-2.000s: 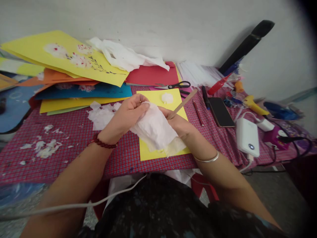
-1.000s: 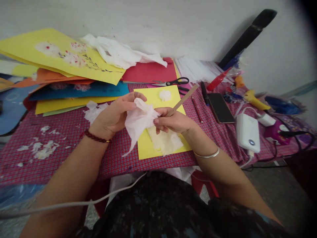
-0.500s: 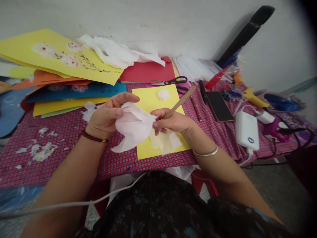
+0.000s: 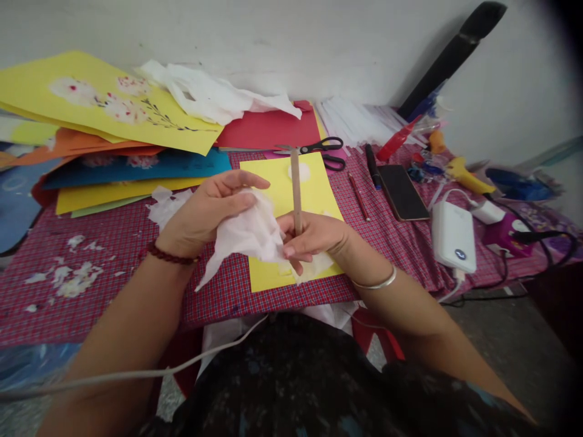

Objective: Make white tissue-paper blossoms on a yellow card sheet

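A crumpled piece of white tissue paper (image 4: 248,233) hangs between my two hands. My left hand (image 4: 218,203) is closed on its upper left part, thumb against the fingers. Thumb and fingers of my right hand (image 4: 310,233) pinch the tissue's right end, and the same hand keeps a flat wooden stick (image 4: 296,191) upright. Beneath the hands lies a yellow sheet of paper (image 4: 264,276) with a round white tissue tuft (image 4: 299,172) near its top. Another pale tissue piece (image 4: 314,267) rests on the sheet, partly hidden under my right hand.
Colored papers (image 4: 182,164) and a yellow card with flowers (image 4: 113,103) are stacked at the left. Black-handled scissors (image 4: 323,145), a red pencil (image 4: 359,197), a phone (image 4: 403,193) and a white power bank (image 4: 454,237) lie rightward. Tissue scraps (image 4: 77,279) litter the left cloth.
The wooden stick has swung from leaning right to nearly upright as my right hand turned. My left hand has shifted slightly right, and the tissue is more bunched.
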{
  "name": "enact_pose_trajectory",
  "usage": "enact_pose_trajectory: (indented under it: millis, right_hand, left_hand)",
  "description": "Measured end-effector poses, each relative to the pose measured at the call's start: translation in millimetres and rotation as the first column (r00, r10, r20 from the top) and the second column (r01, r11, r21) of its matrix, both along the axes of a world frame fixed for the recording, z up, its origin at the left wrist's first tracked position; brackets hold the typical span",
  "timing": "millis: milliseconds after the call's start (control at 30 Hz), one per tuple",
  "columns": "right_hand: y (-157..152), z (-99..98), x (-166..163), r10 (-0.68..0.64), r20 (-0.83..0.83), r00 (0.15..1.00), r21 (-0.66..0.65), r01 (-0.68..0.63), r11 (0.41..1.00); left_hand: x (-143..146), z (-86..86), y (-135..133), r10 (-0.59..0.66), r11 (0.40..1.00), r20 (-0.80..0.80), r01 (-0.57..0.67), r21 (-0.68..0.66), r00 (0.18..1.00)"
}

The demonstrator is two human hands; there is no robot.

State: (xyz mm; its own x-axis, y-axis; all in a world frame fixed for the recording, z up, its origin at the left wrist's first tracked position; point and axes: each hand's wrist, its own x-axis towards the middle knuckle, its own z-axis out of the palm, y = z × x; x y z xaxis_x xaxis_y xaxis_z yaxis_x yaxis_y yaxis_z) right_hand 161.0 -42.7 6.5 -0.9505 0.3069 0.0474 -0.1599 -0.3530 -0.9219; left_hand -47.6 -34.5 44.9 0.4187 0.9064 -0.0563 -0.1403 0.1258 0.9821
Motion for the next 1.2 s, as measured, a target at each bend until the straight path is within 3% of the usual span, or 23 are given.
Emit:
enact_pose_trajectory:
  millis: [100, 200, 300, 400, 500, 600, 733, 833, 933, 1067, 1200]
  right_hand:
    - [-0.7, 2.8, 0.5, -0.06, -0.023, 0.998, -0.018, 0.06, 0.998]
    - [0.0, 7.5, 3.1, -0.109, -0.029, 0.994, -0.002, 0.109, 0.994]
    - [1.9, 10.5, 5.4, -0.166, 0.009, 0.986, 0.049, 0.165, 0.985]
    - [4.6, 11.5, 7.3, -0.227, 0.057, 0.972, 0.097, 0.22, 0.971]
    - [6.9, 12.0, 8.9, -0.257, 0.098, 0.961, 0.134, 0.243, 0.961]
    - [8.9, 10.2, 10.0, -0.281, 0.127, 0.951, 0.154, 0.261, 0.953]
    - [12.0, 3.1, 10.0, -0.337, 0.108, 0.935, 0.152, 0.319, 0.935]
    - [14.2, 1.3, 10.7, -0.342, 0.119, 0.932, 0.172, 0.32, 0.932]
    - [15.6, 7.3, 14.5, -0.339, 0.16, 0.927, 0.214, 0.303, 0.929]
    - [15.1, 18.9, 20.2, -0.361, 0.132, 0.923, 0.256, 0.32, 0.912]
    - [12.2, 18.8, 16.7, -0.292, 0.152, 0.944, 0.228, 0.254, 0.94]
  left_hand:
    - [-3.3, -2.3, 6.8, 0.089, 0.996, 0.186, -0.09, -0.005, 0.978]
    - [-8.0, -4.6, 12.6, 0.061, 0.997, 0.213, -0.068, 0.025, 0.975]
    - [-11.7, -7.3, 15.5, -0.182, 0.983, 0.024, 0.182, -0.006, 0.983]
    - [-10.7, -7.3, 14.7, -0.426, 0.903, -0.227, 0.425, -0.056, 0.876]
    - [-6.8, -3.5, 11.5, -0.52, 0.847, -0.336, 0.526, -0.08, 0.786]
    - [-6.6, -1.1, 9.1, -0.494, 0.866, -0.274, 0.497, -0.062, 0.825]
    - [-14.1, -4.5, 8.6, -0.399, 0.915, -0.051, 0.401, 0.043, 0.915]
    - [-18.7, -7.4, 8.5, -0.357, 0.933, 0.045, 0.354, 0.065, 0.933]
    - [-18.9, -7.0, 8.4, -0.353, 0.935, 0.007, 0.353, -0.008, 0.935]
    - [-15.0, -4.0, 8.4, -0.382, 0.924, -0.162, 0.374, -0.082, 0.91]
    - [-12.3, -3.7, 6.8, -0.374, 0.927, -0.249, 0.36, -0.102, 0.893]
